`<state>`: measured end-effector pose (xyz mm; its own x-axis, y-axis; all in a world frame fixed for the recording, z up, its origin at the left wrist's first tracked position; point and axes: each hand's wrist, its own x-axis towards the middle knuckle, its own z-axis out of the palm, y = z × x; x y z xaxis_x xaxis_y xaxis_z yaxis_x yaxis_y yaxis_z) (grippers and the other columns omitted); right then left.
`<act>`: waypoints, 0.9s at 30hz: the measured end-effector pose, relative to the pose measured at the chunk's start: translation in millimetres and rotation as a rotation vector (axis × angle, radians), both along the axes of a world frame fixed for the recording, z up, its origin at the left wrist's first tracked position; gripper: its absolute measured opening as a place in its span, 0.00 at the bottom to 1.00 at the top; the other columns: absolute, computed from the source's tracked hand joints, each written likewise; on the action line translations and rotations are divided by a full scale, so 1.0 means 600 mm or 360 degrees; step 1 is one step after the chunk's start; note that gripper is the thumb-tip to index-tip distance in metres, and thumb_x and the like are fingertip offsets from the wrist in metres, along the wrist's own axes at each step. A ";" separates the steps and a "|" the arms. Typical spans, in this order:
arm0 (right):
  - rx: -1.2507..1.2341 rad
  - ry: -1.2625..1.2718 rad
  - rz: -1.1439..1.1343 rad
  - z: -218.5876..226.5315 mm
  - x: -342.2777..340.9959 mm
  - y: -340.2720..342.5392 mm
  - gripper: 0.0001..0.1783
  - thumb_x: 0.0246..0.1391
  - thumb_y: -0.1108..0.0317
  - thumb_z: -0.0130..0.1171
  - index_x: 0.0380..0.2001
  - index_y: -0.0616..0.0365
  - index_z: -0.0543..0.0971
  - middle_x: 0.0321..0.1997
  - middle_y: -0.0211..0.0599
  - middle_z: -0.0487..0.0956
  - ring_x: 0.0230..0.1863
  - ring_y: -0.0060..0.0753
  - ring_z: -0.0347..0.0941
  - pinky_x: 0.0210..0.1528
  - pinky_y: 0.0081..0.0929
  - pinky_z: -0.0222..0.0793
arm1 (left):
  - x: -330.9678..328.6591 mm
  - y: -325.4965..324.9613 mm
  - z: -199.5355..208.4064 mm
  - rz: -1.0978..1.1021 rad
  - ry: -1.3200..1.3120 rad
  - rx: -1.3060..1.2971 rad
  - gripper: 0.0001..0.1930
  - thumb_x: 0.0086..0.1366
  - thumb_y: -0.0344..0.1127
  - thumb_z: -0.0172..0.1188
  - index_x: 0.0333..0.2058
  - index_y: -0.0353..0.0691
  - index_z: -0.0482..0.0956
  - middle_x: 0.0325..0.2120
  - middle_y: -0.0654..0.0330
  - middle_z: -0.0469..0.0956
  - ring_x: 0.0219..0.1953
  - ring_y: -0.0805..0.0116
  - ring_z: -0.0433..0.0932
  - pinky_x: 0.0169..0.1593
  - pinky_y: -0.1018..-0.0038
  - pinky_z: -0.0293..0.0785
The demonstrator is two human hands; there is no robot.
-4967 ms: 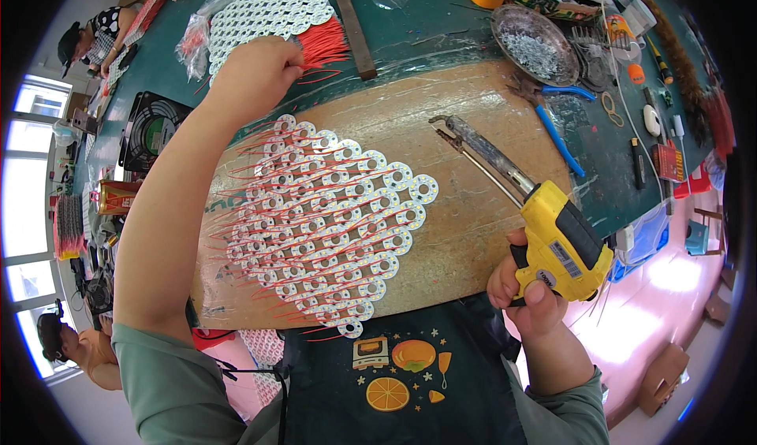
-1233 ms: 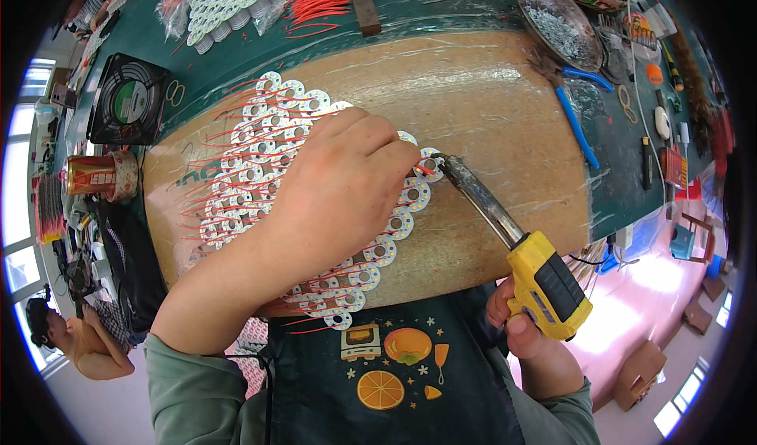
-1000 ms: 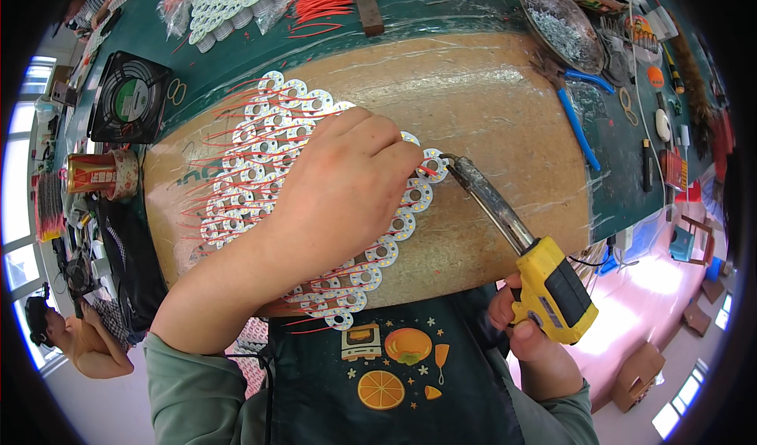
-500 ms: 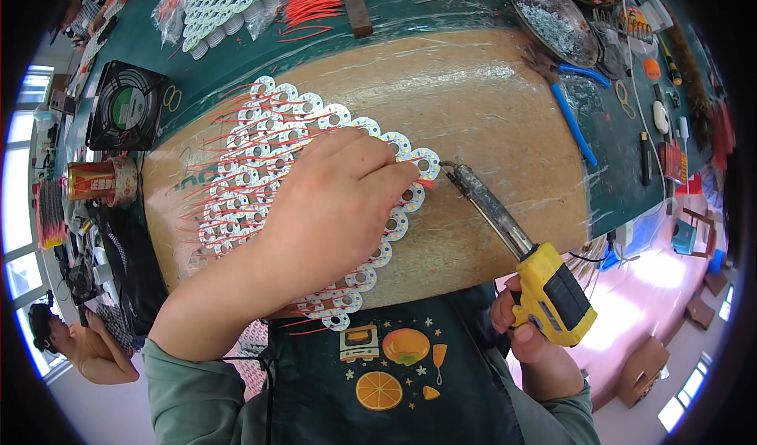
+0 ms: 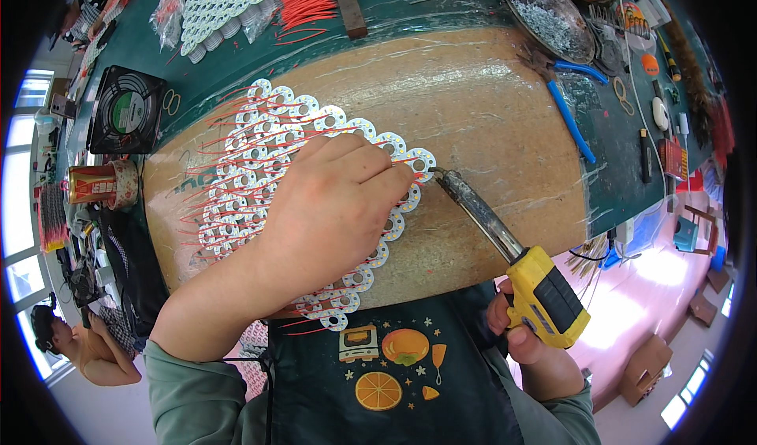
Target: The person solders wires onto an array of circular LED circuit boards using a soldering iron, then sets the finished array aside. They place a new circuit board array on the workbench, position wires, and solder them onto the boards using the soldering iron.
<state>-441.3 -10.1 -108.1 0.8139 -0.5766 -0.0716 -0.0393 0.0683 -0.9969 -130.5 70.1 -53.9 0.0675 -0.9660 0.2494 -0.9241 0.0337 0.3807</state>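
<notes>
My left hand (image 5: pixel 335 197) reaches over a sheet of round white LED boards (image 5: pixel 303 107) joined in rows, with many thin red wires (image 5: pixel 225 145) on them. Its thumb and index finger pinch a red wire beside the rightmost board (image 5: pixel 420 161); the palm hides the boards below. In my right hand (image 5: pixel 505 319) is a yellow and black soldering gun (image 5: pixel 544 299), gripped by its handle. The gun's dark tip (image 5: pixel 441 174) touches or almost touches the edge of that rightmost board.
Beneath the boards lies a brown work board (image 5: pixel 489 90) on a green table. Blue-handled pliers (image 5: pixel 569 122) and a metal dish of scraps (image 5: pixel 548 19) are at right. A black fan (image 5: pixel 126 110) and a can (image 5: pixel 91 183) stand left. More LED boards (image 5: pixel 229 3) and red wires (image 5: pixel 307 3) lie behind.
The soldering gun has shifted slightly left and down, bringing its tip to the lower right edge of the rightmost board. My left hand has moved slightly left along with the boards.
</notes>
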 end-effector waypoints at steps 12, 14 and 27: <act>0.0075 -0.0022 -0.0028 0.004 0.009 0.001 0.21 0.56 0.56 0.67 0.43 0.63 0.79 0.23 0.27 0.77 0.23 0.24 0.75 0.28 0.22 0.70 | 0.000 -0.002 0.002 -0.0007 -0.0015 0.0024 0.14 0.48 0.23 0.65 0.36 0.41 0.83 0.31 0.60 0.79 0.36 0.58 0.80 0.41 0.63 0.76; -0.0010 0.0013 -0.0008 0.002 0.004 0.000 0.20 0.56 0.56 0.67 0.42 0.62 0.79 0.23 0.27 0.77 0.23 0.24 0.75 0.29 0.22 0.70 | 0.002 -0.001 0.001 -0.0011 -0.0017 0.0023 0.14 0.48 0.23 0.65 0.36 0.41 0.83 0.31 0.60 0.79 0.36 0.59 0.80 0.41 0.63 0.75; 0.0092 -0.0037 -0.0037 0.002 0.007 0.005 0.23 0.56 0.57 0.68 0.46 0.64 0.78 0.24 0.28 0.77 0.23 0.23 0.75 0.28 0.20 0.71 | 0.004 -0.001 0.003 -0.0042 -0.0053 0.0057 0.15 0.47 0.23 0.64 0.37 0.42 0.83 0.30 0.61 0.79 0.36 0.60 0.80 0.42 0.64 0.74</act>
<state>-437.3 -6.9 -106.8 0.8022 -0.5907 -0.0864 -0.0139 0.1262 -0.9919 -127.9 69.3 -52.2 0.0338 -0.9758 0.2162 -0.9352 0.0454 0.3512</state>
